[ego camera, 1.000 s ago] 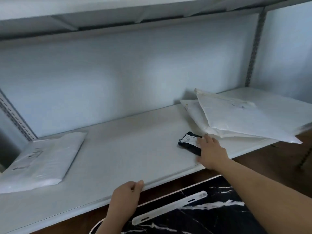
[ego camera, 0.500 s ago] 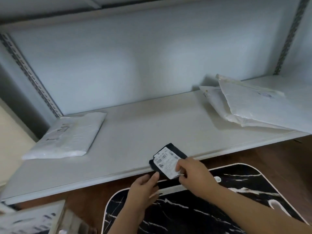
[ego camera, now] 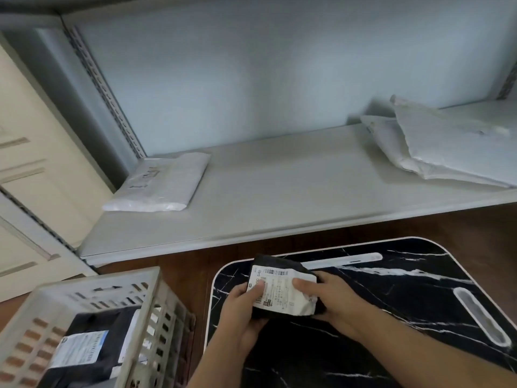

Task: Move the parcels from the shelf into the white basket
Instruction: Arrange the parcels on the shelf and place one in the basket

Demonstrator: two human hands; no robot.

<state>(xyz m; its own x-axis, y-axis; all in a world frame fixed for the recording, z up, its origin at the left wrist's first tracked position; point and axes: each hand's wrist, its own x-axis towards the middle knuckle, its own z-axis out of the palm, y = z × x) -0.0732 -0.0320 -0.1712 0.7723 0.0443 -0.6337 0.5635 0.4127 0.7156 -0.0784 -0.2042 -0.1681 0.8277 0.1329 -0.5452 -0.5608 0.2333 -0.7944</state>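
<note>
A pale grey metal shelf (ego camera: 279, 197) with a light back panel fills the upper half of the frame, above a dark wood floor. Low in the centre, the left hand (ego camera: 240, 315) and the right hand (ego camera: 335, 301) both hold a small black plastic parcel with a white printed label (ego camera: 282, 289). The left thumb lies across the label's left edge with the fingers curled beneath the parcel; the right fingers (ego camera: 303, 285) press on the label's right side, wrapped round that end. The parcel is clear of the shelf, held above a black marble-patterned board with a white rim (ego camera: 391, 303) that lies in the lower right. Just left of the hands, in the lower left corner, stands the white slotted plastic basket (ego camera: 156, 312), with a dark parcel bearing a white label (ego camera: 84, 348) already inside. On the shelf, a white plastic mailer bag (ego camera: 165, 183) lies at the left end, and two stacked white padded mailers (ego camera: 447, 147) lie at the right edge of the frame. Cream panelled doors (ego camera: 33, 135) stand at the far left.
</note>
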